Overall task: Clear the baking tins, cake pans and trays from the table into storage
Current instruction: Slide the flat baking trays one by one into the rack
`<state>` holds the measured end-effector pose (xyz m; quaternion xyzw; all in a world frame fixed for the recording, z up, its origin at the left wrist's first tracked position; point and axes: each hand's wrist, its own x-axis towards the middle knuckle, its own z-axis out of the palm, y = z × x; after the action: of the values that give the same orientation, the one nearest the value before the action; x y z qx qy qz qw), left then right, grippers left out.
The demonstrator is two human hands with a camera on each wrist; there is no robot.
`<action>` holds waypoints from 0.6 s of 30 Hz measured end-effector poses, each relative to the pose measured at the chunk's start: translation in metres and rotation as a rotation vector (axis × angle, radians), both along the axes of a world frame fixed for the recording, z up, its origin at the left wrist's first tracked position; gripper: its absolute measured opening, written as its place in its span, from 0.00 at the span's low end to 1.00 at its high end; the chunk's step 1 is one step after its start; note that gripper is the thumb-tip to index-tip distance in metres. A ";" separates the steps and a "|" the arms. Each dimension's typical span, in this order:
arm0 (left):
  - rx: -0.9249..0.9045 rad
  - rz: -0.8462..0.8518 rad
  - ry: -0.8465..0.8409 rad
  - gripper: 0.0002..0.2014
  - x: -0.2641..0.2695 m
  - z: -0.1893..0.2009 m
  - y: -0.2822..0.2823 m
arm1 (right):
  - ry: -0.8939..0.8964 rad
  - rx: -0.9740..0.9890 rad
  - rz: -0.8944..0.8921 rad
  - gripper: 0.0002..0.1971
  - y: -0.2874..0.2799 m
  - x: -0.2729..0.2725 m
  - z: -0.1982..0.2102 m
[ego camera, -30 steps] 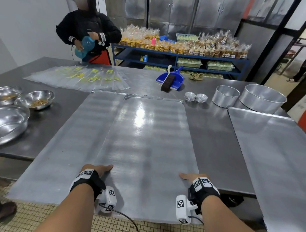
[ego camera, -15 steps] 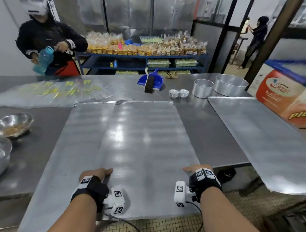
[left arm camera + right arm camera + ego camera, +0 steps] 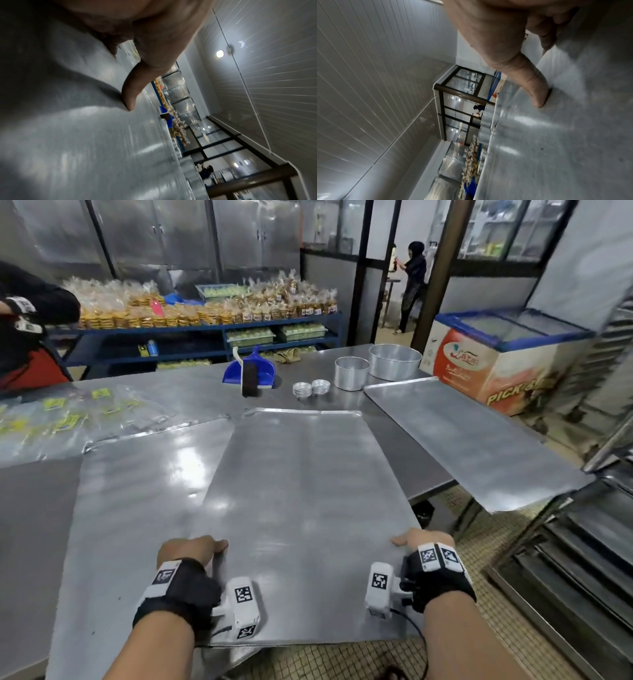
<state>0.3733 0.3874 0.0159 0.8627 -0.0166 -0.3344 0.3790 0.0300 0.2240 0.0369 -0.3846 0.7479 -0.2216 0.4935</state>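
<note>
A large flat metal baking tray [image 3: 298, 501] lies turned toward the right, its near end sticking out past the table edge. My left hand [image 3: 191, 549] grips its left side, thumb on top [image 3: 129, 102], fingers under. My right hand [image 3: 416, 541] grips its right side the same way, thumb pressed on the sheet [image 3: 539, 97]. A second tray [image 3: 137, 508] lies under it on the left. A third tray [image 3: 472, 440] overhangs the table at the right. Two round cake pans [image 3: 351, 373] [image 3: 394, 361] and small stacked tins [image 3: 310, 388] stand at the back.
A blue dustpan with brush [image 3: 250, 373] and plastic bags [image 3: 68, 412] lie on the steel table [image 3: 30, 525]. A dark tray rack [image 3: 579, 559] stands at the right, a chest freezer [image 3: 496, 361] behind it. A person in black [image 3: 24, 337] stands far left.
The held tray has swung to the right and come further off the table edge. My view has turned right, so the rack and freezer now show. Both hands keep their grip.
</note>
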 end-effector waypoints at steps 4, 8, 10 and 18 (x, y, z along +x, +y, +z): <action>-0.044 -0.093 -0.030 0.27 -0.021 0.012 -0.022 | 0.069 0.043 -0.157 0.26 0.010 -0.030 0.014; -0.065 -0.231 -0.068 0.23 -0.051 0.022 -0.051 | 0.052 0.027 -0.301 0.29 0.029 -0.069 0.026; -0.078 -0.279 -0.087 0.22 -0.070 0.029 -0.067 | 0.057 0.001 -0.373 0.28 0.038 -0.093 0.030; -0.093 -0.570 -0.022 0.21 -0.157 0.051 -0.126 | 0.027 -0.058 -0.629 0.22 0.080 -0.184 0.057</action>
<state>0.2168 0.2615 0.0674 0.8086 -0.2780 -0.4169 0.3085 -0.1544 0.3044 0.0943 -0.1513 0.8301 -0.3797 0.3793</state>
